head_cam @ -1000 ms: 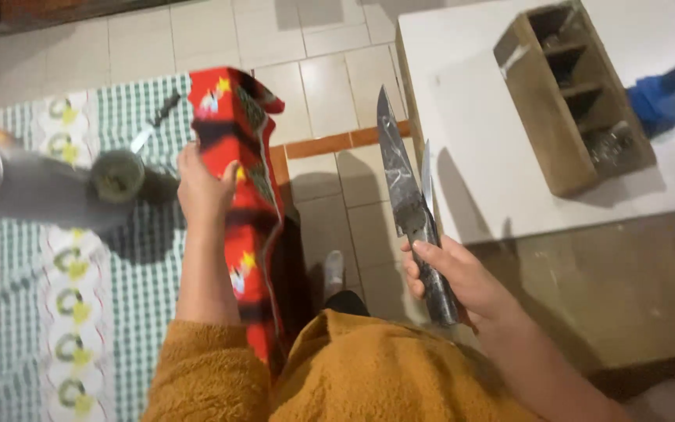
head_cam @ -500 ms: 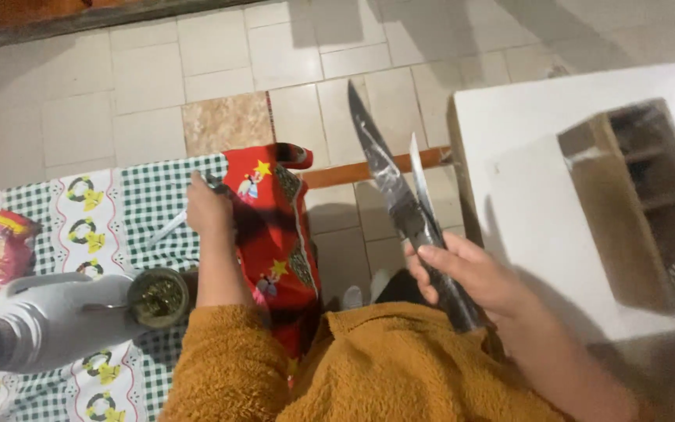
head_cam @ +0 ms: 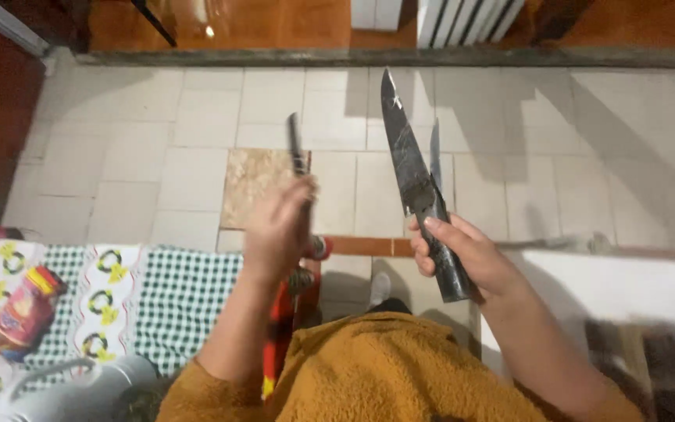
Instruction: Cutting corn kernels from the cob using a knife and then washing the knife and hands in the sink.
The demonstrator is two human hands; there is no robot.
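right hand (head_cam: 462, 254) is wrapped tight around the dark handle of a large knife (head_cam: 412, 176), blade pointing up and away over the tiled floor (head_cam: 158, 156); a second, slimmer blade (head_cam: 435, 156) shows just behind it, apparently held in the same fist. left hand (head_cam: 279, 227) is closed on a thin dark tool (head_cam: 297, 148) that stands upright above the fingers; motion blur hides whether it is another knife or a sharpening rod.

half a second ago the left hand gripped the red patterned packet (head_cam: 291, 305), which now hangs below the wrist against the table edge; the hand has let it go, risen and taken the thin tool, bringing it near the big blade, though the two are apart.

the large blade is broad, tapering to a sharp tip, with a mottled, marble-like grey finish and glints of light. the sleeves (head_cam: 384, 367) are a nubby mustard knit. a green checked tablecloth (head_cam: 181, 305) with yellow flower rings lies at left, bearing a red jar (head_cam: 21, 312) on its side.
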